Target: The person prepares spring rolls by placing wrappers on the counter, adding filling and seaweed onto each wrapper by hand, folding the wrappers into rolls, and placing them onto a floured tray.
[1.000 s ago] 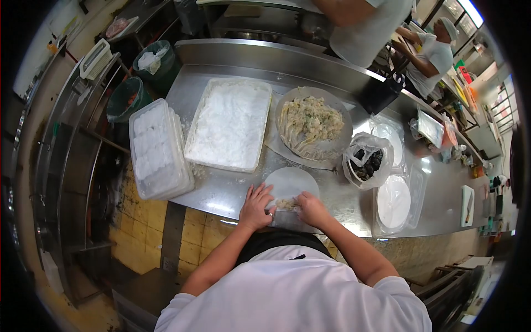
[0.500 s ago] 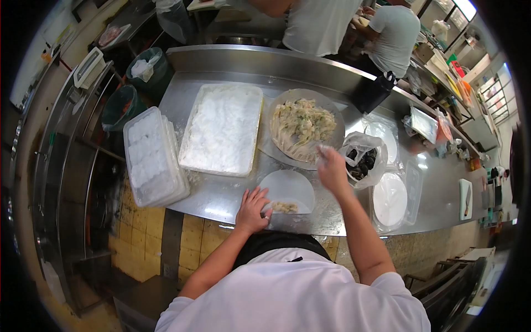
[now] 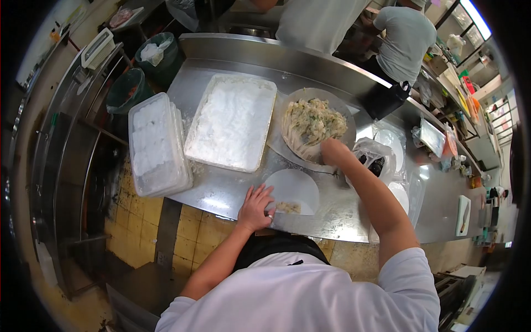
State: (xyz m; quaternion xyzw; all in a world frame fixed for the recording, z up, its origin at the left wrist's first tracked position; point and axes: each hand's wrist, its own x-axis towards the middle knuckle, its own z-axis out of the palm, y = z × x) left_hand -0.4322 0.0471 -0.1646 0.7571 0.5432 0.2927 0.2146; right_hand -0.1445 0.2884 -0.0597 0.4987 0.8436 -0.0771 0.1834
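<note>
My left hand [image 3: 256,209] lies flat with its fingers apart, a ring on one finger. Its thumb side is at the left edge of a thin, whitish half-round sheet [image 3: 298,185]. A small strip of pale chopped filling [image 3: 288,207] rests near the straight edge of that sheet. My right hand [image 3: 334,151] reaches in over the near right side of a wide round bowl [image 3: 347,108]. Pale filling with green bits [image 3: 315,119] fills much of the bowl. The right fingers are hidden behind the hand, so I cannot see what they hold.
A tray of white powder [image 3: 268,128] and stacked clear plastic containers [image 3: 182,157] stand left. On the right are a plastic bag [image 3: 368,148] with dark pieces, white round sheets [image 3: 398,193] and a black bottle [image 3: 389,99]. Two people [image 3: 406,41] stand beyond the table.
My right hand has moved from beside the bowl's near rim into the bowl. The left hand stays by the sheet. The whole view has shifted slightly.
</note>
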